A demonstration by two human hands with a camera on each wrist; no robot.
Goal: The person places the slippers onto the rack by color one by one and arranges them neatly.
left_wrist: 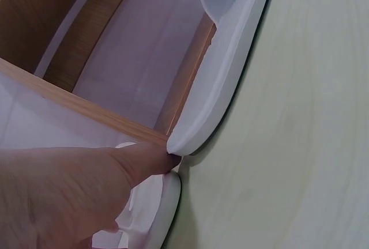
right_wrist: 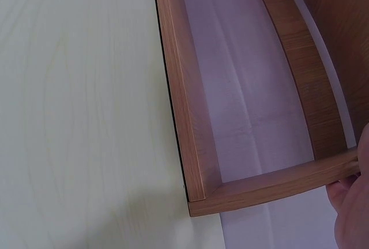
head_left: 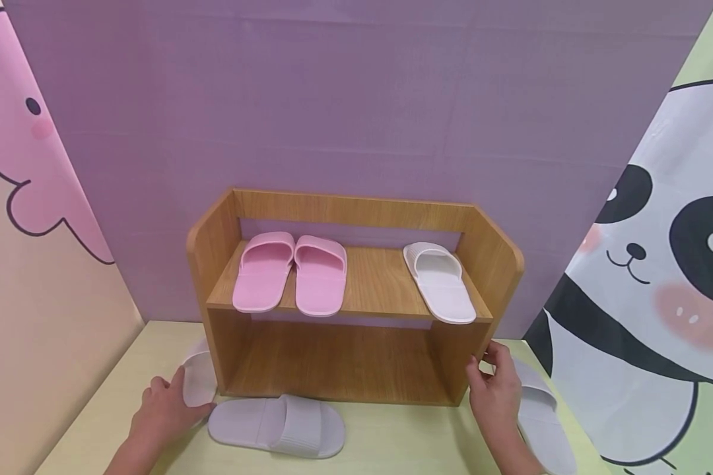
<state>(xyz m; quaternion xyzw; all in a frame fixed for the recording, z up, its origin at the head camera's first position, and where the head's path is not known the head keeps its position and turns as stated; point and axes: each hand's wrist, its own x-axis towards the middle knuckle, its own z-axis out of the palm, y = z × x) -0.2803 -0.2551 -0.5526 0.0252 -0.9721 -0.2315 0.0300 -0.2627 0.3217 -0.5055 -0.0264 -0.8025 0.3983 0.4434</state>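
My left hand [head_left: 163,409] is spread about the end of a white slipper [head_left: 199,379] lying left of a wooden shoe rack [head_left: 356,204]. Its thumb [left_wrist: 153,159] reaches to the rack's lower front corner, right at the end of a pale grey slipper [head_left: 273,425] lying sideways before the rack. At the rack's right side panel my right hand [head_left: 496,389] pinches the front edge; part of this hand is cut off in the right wrist view. On the upper shelf stand two pink slippers [head_left: 264,284] [head_left: 321,284] and one white slipper [head_left: 445,290].
Another pale grey slipper [head_left: 543,422] lies right of the rack, beside my right forearm. The pale table [head_left: 404,442] runs along the front. A purple backdrop [head_left: 356,99] rises behind, with cartoon-printed panels on both sides, a panda [head_left: 659,277] on the right one.
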